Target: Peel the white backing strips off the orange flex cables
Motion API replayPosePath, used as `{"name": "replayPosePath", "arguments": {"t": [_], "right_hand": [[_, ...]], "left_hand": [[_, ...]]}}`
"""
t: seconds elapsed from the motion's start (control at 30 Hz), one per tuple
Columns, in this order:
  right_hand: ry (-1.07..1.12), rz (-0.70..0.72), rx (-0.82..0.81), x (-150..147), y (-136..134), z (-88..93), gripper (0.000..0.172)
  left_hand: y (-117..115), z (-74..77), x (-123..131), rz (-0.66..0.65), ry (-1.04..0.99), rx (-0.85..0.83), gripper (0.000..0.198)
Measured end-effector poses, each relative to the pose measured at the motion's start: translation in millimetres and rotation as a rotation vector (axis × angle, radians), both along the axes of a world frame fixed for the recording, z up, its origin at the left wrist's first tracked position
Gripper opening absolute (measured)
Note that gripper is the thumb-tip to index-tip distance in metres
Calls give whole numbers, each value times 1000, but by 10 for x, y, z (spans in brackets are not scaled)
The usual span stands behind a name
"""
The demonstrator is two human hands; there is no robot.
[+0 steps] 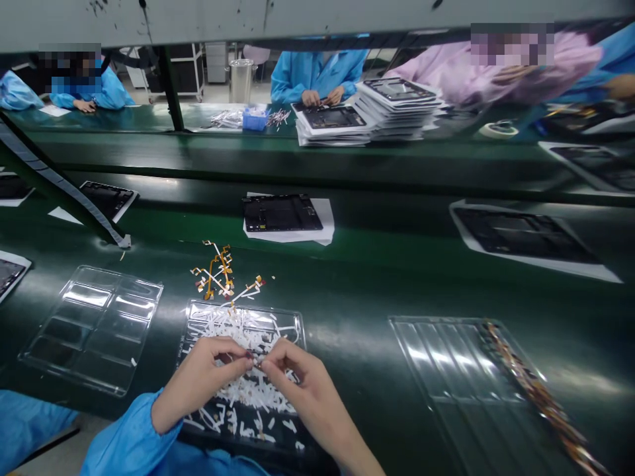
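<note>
My left hand (211,370) is closed in a pinch over a clear plastic tray (300,324). At its fingertips shows a tiny dark red end (249,355) of what looks like a small flex cable, mostly hidden by the fingers. Close beside it, almost touching, the thumb and forefinger of my right hand (302,373) are pinched too; what they grip is too small to make out. White paper-like strips (253,395) lie heaped on the tray under both hands. Just beyond the tray is a loose pile of orange and white flex cables (218,272).
A clear tray (94,324) lies at left; another (461,360) at right carries a row of flex cables (540,396). Black tablet housings (282,213) rest on white sheets along the green bench. A slanted post (59,182) stands left. Co-workers (317,76) sit opposite, near stacked housings (401,112).
</note>
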State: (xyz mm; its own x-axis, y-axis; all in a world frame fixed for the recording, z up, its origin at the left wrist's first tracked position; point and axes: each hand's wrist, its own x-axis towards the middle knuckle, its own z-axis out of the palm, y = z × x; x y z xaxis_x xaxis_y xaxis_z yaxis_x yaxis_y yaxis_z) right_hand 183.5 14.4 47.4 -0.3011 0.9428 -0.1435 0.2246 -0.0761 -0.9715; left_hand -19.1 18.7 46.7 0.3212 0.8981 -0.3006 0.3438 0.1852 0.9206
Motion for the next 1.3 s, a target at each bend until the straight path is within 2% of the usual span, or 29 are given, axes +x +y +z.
{"name": "replayPosePath", "arguments": {"t": [0.07,0.13,0.2,0.27,0.4,0.5,0.8,1.07,1.3], "right_hand": [[80,19,-96,30,14,-42,29],[81,8,-65,55,11,-63,29],[-2,-6,111,63,-19,-60,20],[-131,20,366,45,-71,-49,11],[-451,55,841,-40,-150,-54,11],[-613,57,996,-81,-138,-74,12],[-737,34,1118,-120,-134,-141,15],[-730,1,1145,-141,-147,-129,11],[-772,12,1172,-188,-136,-104,9]], "left_hand": [[9,-28,-27,-3,-5,-41,21],[15,-78,-44,33,-19,-94,24],[17,-131,-45,89,-51,-148,27],[17,-163,-27,125,-87,-170,29],[9,-150,55,136,-139,-143,34],[-1,-126,106,152,-174,-123,33],[-45,-198,97,175,-228,-155,29],[-85,-112,78,176,-216,-127,28],[-106,-123,67,150,-196,-93,26]]}}
